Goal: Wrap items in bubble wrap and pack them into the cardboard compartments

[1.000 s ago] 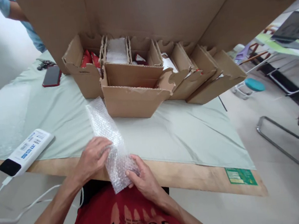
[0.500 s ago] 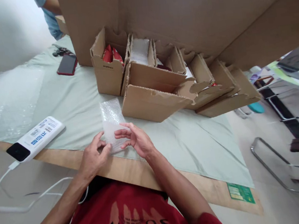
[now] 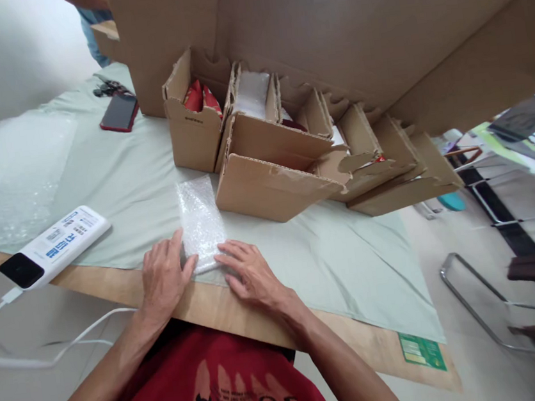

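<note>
A strip of clear bubble wrap (image 3: 200, 218) lies flat on the pale green cloth (image 3: 116, 185) at the table's near edge. My left hand (image 3: 164, 275) rests palm down at its near left corner, fingers spread, thumb touching the wrap. My right hand (image 3: 249, 272) lies flat at its near right corner, fingers stretched out and pressing the edge. Neither hand grips anything.
A row of open cardboard boxes (image 3: 267, 162) stands behind the wrap under a large cardboard sheet (image 3: 324, 20). A white power bank (image 3: 53, 244) with a cable lies at the left. A red phone (image 3: 119, 112) lies further back. Another person's sleeve (image 3: 91, 21) shows at the top left.
The bubble wrap was held crumpled near my chest, then lifted between my fingers. It now lies flat on the cloth and both hands have come down open beside it.
</note>
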`<state>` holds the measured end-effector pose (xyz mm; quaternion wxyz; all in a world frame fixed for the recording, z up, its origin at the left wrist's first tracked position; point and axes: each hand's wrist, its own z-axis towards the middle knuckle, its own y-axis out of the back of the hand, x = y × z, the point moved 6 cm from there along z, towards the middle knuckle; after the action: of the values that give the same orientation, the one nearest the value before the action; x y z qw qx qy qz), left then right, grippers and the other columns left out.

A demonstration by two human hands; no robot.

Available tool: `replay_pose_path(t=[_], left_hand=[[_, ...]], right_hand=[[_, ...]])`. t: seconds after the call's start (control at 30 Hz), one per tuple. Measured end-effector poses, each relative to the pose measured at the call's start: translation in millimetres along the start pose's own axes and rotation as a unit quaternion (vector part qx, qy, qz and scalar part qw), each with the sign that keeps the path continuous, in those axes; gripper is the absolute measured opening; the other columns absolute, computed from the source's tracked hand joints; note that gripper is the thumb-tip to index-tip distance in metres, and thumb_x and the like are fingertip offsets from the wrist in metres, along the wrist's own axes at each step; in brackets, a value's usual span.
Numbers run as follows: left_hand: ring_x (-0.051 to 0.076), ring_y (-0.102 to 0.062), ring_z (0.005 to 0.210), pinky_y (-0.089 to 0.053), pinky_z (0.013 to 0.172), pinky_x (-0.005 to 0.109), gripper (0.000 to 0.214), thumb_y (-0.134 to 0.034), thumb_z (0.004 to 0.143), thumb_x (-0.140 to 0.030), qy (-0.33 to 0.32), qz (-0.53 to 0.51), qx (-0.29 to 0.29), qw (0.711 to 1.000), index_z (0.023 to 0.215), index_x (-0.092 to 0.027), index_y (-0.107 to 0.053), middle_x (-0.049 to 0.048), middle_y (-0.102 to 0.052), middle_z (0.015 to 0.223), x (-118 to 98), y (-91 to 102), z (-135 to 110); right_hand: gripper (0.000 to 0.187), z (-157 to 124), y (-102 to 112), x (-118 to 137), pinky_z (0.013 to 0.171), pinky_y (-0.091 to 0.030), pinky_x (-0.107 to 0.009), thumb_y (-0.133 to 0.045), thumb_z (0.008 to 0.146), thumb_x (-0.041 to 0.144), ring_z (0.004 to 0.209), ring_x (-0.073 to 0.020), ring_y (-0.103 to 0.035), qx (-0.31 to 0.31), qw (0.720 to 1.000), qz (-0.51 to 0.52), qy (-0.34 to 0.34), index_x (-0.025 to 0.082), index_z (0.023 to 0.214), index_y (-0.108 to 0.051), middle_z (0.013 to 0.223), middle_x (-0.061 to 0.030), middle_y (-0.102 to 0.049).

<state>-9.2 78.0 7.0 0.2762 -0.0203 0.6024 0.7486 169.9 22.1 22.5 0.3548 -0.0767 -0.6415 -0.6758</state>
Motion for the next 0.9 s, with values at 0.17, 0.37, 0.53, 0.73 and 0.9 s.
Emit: replay_pose_path(t=[0.17, 0.37, 0.53, 0.73, 0.9], left_hand=[[0.034, -0.058, 0.126, -0.047, 0.104, 0.048, 0.05, -0.06, 0.096, -0.041, -0.091, -0.053, -0.058, 0.993, 0.141, -0.019, -0.051, 0.0192, -0.059, 0.139, -11.2, 17.7, -12.3], [0.033, -0.055, 0.133, -0.043, 0.112, 0.052, 0.031, -0.061, 0.094, -0.026, -0.204, -0.071, 0.0, 0.976, 0.125, -0.022, -0.063, 0.0146, -0.065, 0.136, -19.1, 22.7, -34.7], [0.033, -0.059, 0.128, -0.047, 0.107, 0.051, 0.026, -0.057, 0.094, -0.019, -0.188, -0.055, -0.006, 0.981, 0.118, -0.019, -0.067, 0.0139, -0.07, 0.128, -17.9, 15.2, -32.2], [0.034, -0.06, 0.129, -0.049, 0.107, 0.053, 0.031, -0.057, 0.093, -0.016, -0.185, -0.062, -0.018, 0.981, 0.123, -0.016, -0.066, 0.0177, -0.066, 0.136, -18.7, 17.3, -28.6], [0.025, -0.066, 0.122, -0.053, 0.106, 0.043, 0.029, -0.048, 0.096, -0.011, -0.161, -0.182, -0.041, 0.969, 0.114, -0.018, -0.07, 0.0123, -0.073, 0.124, -12.4, 22.2, -32.2]], right_hand=[[0.027, -2.2, -11.7, -2.1, 0.101, -0.044, -0.045, -0.051, 0.1, 0.013, 0.122, -0.026, -0.061, -0.017, 0.993, -0.117, 0.028, 0.021, 0.117, -0.07, 0.127, -0.0121, -0.073], [0.033, -2.3, -5.5, 4.0, 0.1, -0.042, -0.044, -0.054, 0.096, 0.012, 0.117, -0.0257, -0.062, -0.009, 0.995, -0.089, 0.042, 0.02, 0.125, -0.066, 0.125, -0.0119, -0.073], [0.031, 6.9, -7.4, 3.1, 0.099, -0.042, -0.044, -0.051, 0.098, 0.011, 0.126, -0.0278, -0.056, 0.014, 0.986, -0.154, 0.062, 0.018, 0.124, -0.066, 0.134, -0.0137, -0.069], [0.027, 13.0, -8.2, 3.3, 0.093, -0.041, -0.043, -0.047, 0.1, 0.014, 0.107, -0.0263, -0.061, -0.031, 0.985, -0.156, 0.068, 0.018, 0.113, -0.07, 0.114, -0.0111, -0.076], [0.022, -4.0, 0.4, 12.6, 0.094, -0.042, -0.042, -0.055, 0.099, 0.024, 0.103, -0.0251, -0.063, -0.054, 0.992, -0.087, 0.073, 0.019, 0.115, -0.068, 0.11, -0.0092, -0.076]])
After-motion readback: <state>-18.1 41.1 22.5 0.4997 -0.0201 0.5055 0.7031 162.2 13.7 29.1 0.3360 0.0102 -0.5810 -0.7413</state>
